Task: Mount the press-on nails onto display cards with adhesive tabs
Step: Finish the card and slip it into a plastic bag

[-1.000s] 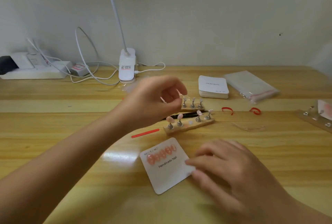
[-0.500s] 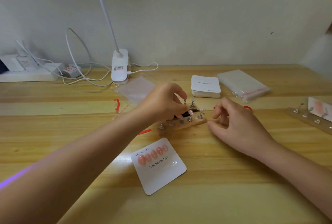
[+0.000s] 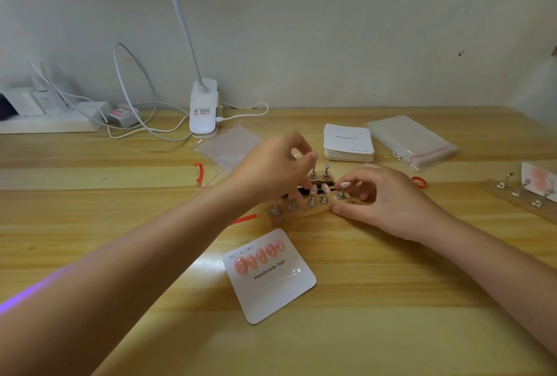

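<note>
The pink nail [image 3: 345,184] I'm after sits on its metal peg at the right end of the wooden stand [image 3: 304,209], and the fingertips of my right hand [image 3: 382,200] are pinched on it, thumb braced against the stand's end. My left hand [image 3: 274,169] hovers over the rear pegs with fingers curled together — whether it grips anything I can't tell. The display card [image 3: 271,276] lies nearer me, a row of five nails already stuck along its top, with a clear tab [image 3: 294,272] below them.

The risk, I think, is the peg's hold: a sharp pull could drag the light stand along or flick the small nail out of my pinch — and my knuckles could knock the two nails beside it.

The wooden table [image 3: 391,315] is glossy, so a dropped nail would skid. A stack of blank cards [image 3: 348,143], a plastic bag [image 3: 410,140] and a lamp base [image 3: 203,108] sit towards the pale wall.
</note>
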